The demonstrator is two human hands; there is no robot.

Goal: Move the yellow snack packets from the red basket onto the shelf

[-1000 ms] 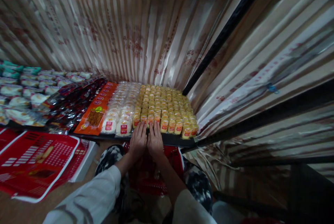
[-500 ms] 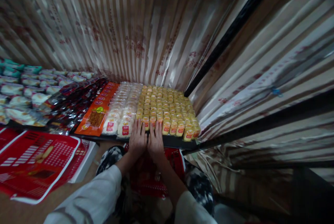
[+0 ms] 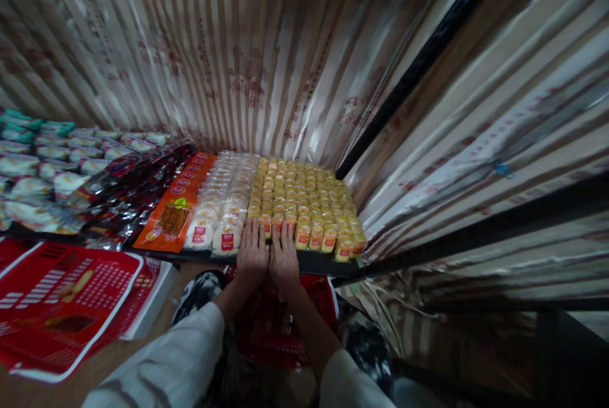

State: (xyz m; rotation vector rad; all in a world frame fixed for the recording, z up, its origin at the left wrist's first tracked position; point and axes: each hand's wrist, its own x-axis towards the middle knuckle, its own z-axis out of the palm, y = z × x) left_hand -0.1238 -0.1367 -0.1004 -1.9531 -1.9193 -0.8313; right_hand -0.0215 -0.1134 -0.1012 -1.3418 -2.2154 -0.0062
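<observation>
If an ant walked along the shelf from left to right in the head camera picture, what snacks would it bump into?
White packets → dark shiny packets → orange packet → clear-wrapped white snacks → yellow wrapped snacks.

The yellow packets [image 3: 309, 198] wear clear, crinkled plastic film with small bright glints, and the white packets [image 3: 227, 205] have a similar see-through, shiny wrap. The orange pouch [image 3: 178, 202] looks like smooth printed plastic with a soft sheen, while the dark packets [image 3: 136, 179] are glossy and foil-like, throwing sharp highlights. The striped sheeting [image 3: 200, 46] appears to be thin, pleated plastic or coated cloth, satiny along its folds. The black post [image 3: 419, 72] looks like matt painted metal; the shelf edge [image 3: 314, 261] is dark and dull. The red bag [image 3: 80, 297] seems smooth, printed plastic. The pale sleeves [image 3: 166, 357] are soft, matt cloth.
</observation>
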